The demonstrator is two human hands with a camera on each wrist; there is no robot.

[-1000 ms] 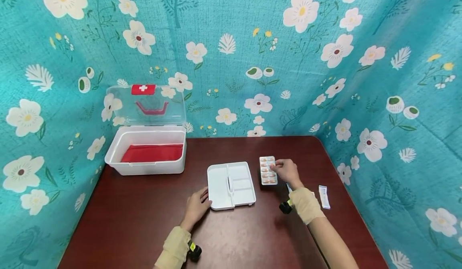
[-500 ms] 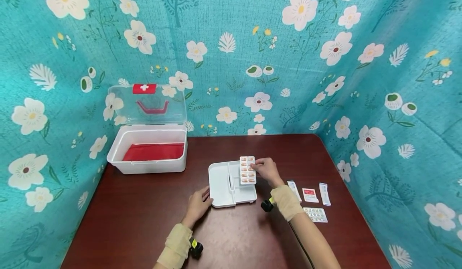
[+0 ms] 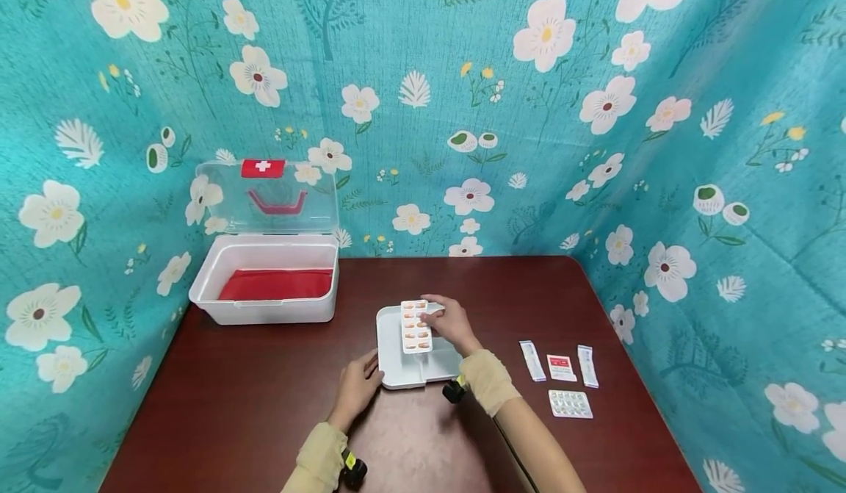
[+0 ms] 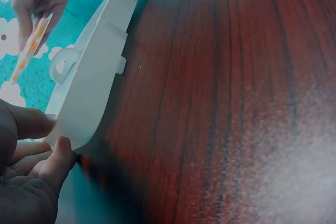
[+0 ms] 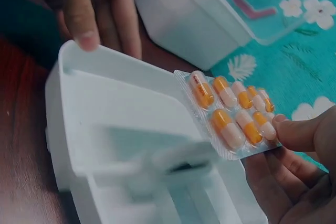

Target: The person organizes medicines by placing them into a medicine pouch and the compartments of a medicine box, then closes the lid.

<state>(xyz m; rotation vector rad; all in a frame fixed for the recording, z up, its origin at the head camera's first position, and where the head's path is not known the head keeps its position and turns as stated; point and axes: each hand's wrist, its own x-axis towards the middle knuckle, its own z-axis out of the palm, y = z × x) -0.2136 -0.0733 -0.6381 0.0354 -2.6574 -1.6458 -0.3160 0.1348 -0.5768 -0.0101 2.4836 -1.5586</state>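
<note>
In the head view my right hand (image 3: pixel 454 324) pinches a blister pack of orange and white capsules (image 3: pixel 410 331) by its right edge. It holds the pack above a white divided tray (image 3: pixel 390 364). Seen from the right wrist, the capsule blister pack (image 5: pixel 228 114) is tilted, with the thumb on its face and fingers underneath. My left hand (image 3: pixel 358 386) grips the tray's left front corner, thumb at the rim and fingers against the outer wall, as the left wrist view shows. The tray's raised centre handle (image 4: pixel 64 65) stands up between its compartments.
A white first-aid box (image 3: pixel 277 313) stands at the back left, its clear lid (image 3: pixel 277 210) raised and a red cloth (image 3: pixel 277 284) inside. On the right lie two slim packets (image 3: pixel 532 361), a red and white sachet (image 3: pixel 560 368) and another blister pack (image 3: pixel 570 403).
My right hand has carried the capsule blister pack leftward from the table right of the tray to over the tray's left part. The left hand keeps its place on the tray corner.
</note>
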